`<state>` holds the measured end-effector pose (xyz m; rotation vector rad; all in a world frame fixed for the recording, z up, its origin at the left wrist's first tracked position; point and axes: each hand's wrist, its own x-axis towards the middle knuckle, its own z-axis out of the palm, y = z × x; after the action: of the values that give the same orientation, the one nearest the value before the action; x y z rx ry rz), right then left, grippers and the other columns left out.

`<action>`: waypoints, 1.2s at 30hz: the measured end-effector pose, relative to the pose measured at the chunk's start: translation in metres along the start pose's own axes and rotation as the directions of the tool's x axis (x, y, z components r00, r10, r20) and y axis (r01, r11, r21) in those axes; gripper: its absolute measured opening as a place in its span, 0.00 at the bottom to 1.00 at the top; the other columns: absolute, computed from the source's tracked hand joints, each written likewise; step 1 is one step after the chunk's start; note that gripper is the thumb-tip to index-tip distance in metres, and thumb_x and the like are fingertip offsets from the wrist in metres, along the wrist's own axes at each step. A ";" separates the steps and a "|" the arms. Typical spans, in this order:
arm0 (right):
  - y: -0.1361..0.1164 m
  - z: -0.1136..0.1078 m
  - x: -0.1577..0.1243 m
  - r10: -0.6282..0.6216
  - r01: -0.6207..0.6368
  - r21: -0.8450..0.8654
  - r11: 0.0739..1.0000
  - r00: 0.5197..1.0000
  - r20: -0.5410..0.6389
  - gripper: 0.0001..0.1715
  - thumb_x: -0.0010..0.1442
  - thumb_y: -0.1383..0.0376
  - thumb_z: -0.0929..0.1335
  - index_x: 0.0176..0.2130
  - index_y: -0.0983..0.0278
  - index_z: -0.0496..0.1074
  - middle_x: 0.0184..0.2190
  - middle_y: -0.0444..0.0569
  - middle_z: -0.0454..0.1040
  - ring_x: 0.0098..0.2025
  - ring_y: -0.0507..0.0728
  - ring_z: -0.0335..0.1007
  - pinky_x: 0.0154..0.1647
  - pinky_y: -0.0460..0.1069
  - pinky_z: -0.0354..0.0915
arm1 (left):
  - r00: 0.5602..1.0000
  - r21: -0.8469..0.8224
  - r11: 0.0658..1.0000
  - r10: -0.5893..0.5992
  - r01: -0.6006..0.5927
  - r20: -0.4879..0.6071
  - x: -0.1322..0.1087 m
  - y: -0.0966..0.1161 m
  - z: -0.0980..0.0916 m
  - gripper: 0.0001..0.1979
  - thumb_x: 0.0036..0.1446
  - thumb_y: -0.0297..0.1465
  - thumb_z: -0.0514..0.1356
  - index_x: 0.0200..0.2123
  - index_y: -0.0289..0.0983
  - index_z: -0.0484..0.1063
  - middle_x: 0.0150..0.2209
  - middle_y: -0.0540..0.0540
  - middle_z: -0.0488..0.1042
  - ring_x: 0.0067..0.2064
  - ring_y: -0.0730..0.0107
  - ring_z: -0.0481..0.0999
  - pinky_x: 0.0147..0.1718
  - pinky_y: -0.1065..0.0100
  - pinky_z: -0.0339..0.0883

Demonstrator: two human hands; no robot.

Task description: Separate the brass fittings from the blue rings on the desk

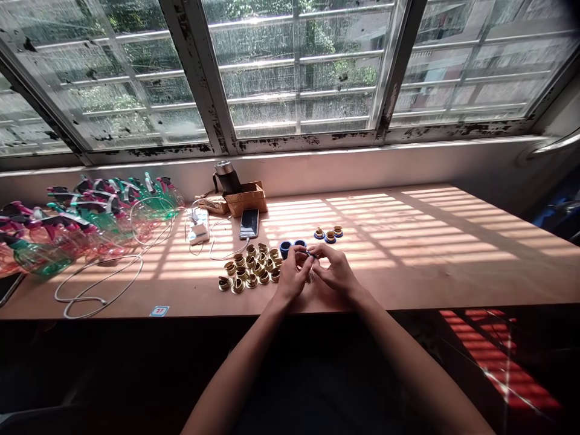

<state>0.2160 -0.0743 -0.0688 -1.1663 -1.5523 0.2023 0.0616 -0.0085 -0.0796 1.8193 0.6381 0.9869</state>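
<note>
My left hand [294, 273] and my right hand [334, 269] meet near the table's front edge, both with fingers pinched. Between the fingertips is a small dark blue piece [310, 255], mostly hidden, perhaps a ring. Beneath the hands lies something small and shiny [310, 278] that I cannot make out. To the left of my left hand stand several gold-coloured metal fittings [252, 280] with raised flaps. Just beyond the fingers are two stacks of blue rings [285, 248]. Farther back, three gold fittings with blue rings round their bases [330, 237] sit together.
A phone [249, 224] on a charging cable lies behind the fittings, beside a white power strip [197, 227]. A black flask [228, 177] stands by an open cardboard box [247, 199]. Many pink and green spray bottles [104, 211] crowd the left. A loose white cable [97, 298] loops nearby.
</note>
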 end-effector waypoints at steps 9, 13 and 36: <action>0.005 -0.001 0.000 0.027 -0.028 0.012 1.000 0.999 0.031 0.14 0.65 0.64 0.69 0.51 0.59 0.72 0.46 0.50 0.79 0.44 0.58 0.79 0.48 0.55 0.77 | 0.999 0.002 0.999 0.040 -0.040 -0.015 0.001 -0.001 0.000 0.17 0.68 0.44 0.60 0.51 0.39 0.67 0.42 0.44 0.80 0.36 0.67 0.80 0.35 0.67 0.71; 0.004 -0.001 -0.001 0.040 -0.040 0.003 0.999 0.998 0.041 0.14 0.66 0.64 0.68 0.52 0.58 0.72 0.46 0.50 0.80 0.44 0.59 0.79 0.48 0.55 0.77 | 0.998 0.010 0.998 0.056 -0.056 -0.018 0.000 -0.002 0.000 0.17 0.69 0.44 0.59 0.52 0.39 0.67 0.41 0.44 0.80 0.36 0.66 0.80 0.36 0.67 0.71; -0.003 0.000 -0.002 0.001 0.005 -0.130 0.991 0.999 0.048 0.12 0.60 0.72 0.67 0.43 0.59 0.73 0.38 0.48 0.78 0.40 0.59 0.75 0.41 0.53 0.71 | 0.997 -0.054 0.997 -0.045 0.049 0.060 0.000 -0.007 0.002 0.20 0.70 0.49 0.57 0.53 0.40 0.66 0.42 0.43 0.82 0.30 0.68 0.80 0.29 0.68 0.70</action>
<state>0.2140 -0.0777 -0.0682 -1.2695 -1.6290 0.1302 0.0629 -0.0062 -0.0865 1.7702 0.6093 0.9081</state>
